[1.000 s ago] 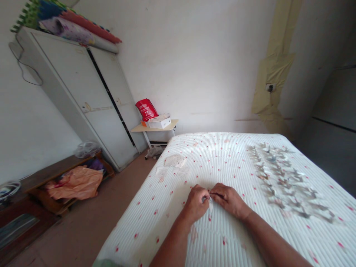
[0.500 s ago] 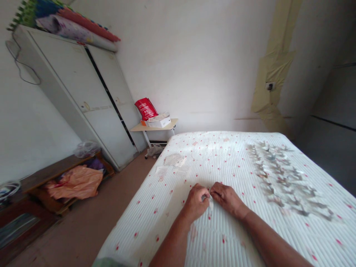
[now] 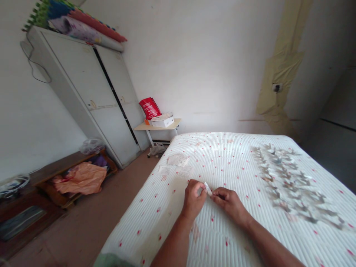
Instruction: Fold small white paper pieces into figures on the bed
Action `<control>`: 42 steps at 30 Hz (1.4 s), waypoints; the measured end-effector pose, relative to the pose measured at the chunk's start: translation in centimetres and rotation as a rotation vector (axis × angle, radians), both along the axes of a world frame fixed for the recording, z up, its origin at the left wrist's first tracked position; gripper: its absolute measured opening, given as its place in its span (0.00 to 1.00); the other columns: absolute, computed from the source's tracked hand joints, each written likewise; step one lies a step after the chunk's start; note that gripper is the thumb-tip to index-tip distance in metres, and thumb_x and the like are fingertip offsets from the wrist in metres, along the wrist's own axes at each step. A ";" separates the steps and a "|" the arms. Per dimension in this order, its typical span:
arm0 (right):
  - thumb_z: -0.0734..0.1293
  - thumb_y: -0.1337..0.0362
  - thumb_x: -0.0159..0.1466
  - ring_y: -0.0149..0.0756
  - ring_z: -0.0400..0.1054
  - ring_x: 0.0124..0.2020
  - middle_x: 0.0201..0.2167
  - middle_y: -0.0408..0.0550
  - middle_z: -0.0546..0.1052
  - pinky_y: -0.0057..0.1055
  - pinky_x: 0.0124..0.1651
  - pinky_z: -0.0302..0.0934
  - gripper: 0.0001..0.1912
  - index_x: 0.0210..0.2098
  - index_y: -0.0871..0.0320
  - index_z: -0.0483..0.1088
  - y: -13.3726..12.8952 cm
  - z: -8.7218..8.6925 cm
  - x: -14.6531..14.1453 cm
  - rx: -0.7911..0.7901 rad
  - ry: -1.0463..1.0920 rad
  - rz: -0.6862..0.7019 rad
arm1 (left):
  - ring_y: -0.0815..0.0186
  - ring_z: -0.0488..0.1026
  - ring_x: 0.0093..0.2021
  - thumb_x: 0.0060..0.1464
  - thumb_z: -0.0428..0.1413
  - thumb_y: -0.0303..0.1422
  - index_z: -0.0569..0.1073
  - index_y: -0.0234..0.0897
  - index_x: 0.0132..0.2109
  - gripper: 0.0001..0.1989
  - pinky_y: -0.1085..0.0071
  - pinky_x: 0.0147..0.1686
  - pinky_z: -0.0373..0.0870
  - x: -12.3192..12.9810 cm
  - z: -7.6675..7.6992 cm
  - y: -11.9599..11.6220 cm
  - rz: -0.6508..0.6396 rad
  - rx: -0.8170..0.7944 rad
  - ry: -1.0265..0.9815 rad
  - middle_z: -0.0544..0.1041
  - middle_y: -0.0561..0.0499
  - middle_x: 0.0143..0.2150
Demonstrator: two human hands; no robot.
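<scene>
Between my hands is a small folded piece of paper (image 3: 208, 189), narrow and whitish, held just above the bed. My left hand (image 3: 194, 194) pinches its left side between thumb and forefinger. My right hand (image 3: 226, 202) is closed with its fingertips on the lower right end of the paper. To the right, several small folded paper figures (image 3: 286, 180) stand in rows on the bedspread; they look like paper cranes, though blurred. Flat printed paper sheets (image 3: 178, 160) lie on the bed beyond my left hand.
The bed has a white ribbed bedspread (image 3: 217, 148) with red dots. Past its far left corner stands a small table (image 3: 155, 127) with a red bag (image 3: 150, 107) and a white box (image 3: 166, 122). A wardrobe (image 3: 80, 89) and a low wooden bench (image 3: 47, 170) are at left.
My hands have drawn slightly apart, and the folded paper has turned to point up and left, showing more of itself. The whole view has shifted a little.
</scene>
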State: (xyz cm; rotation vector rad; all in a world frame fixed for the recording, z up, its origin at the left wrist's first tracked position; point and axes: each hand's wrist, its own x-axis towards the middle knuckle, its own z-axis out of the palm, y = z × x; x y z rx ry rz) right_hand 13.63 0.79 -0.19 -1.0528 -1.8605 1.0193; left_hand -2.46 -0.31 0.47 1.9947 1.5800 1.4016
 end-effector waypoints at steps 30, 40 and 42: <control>0.63 0.63 0.58 0.32 0.66 0.30 0.28 0.45 0.71 0.28 0.33 0.60 0.05 0.33 0.57 0.69 0.4 -0.1 0.2 0.215 0.070 0.000 | 0.68 0.70 0.31 0.40 0.51 0.20 0.70 0.36 0.25 0.07 0.73 0.34 0.65 0.7 0.0 0.0 0.001 -0.068 -0.011 0.72 0.54 0.26; 0.62 0.64 0.60 0.32 0.67 0.30 0.27 0.45 0.72 0.28 0.34 0.61 0.07 0.29 0.57 0.71 0.5 0.2 0.3 0.280 0.046 0.028 | 0.68 0.70 0.32 0.39 0.52 0.20 0.70 0.35 0.25 0.07 0.73 0.34 0.65 0.7 -0.3 0.0 -0.004 -0.084 -0.007 0.71 0.53 0.26; 0.61 0.63 0.60 0.32 0.67 0.29 0.26 0.45 0.72 0.27 0.33 0.61 0.08 0.28 0.57 0.70 0.4 0.3 0.4 0.280 0.039 0.027 | 0.68 0.70 0.32 0.39 0.52 0.20 0.70 0.35 0.25 0.07 0.73 0.35 0.65 0.7 -0.3 0.0 -0.014 -0.090 -0.013 0.71 0.53 0.26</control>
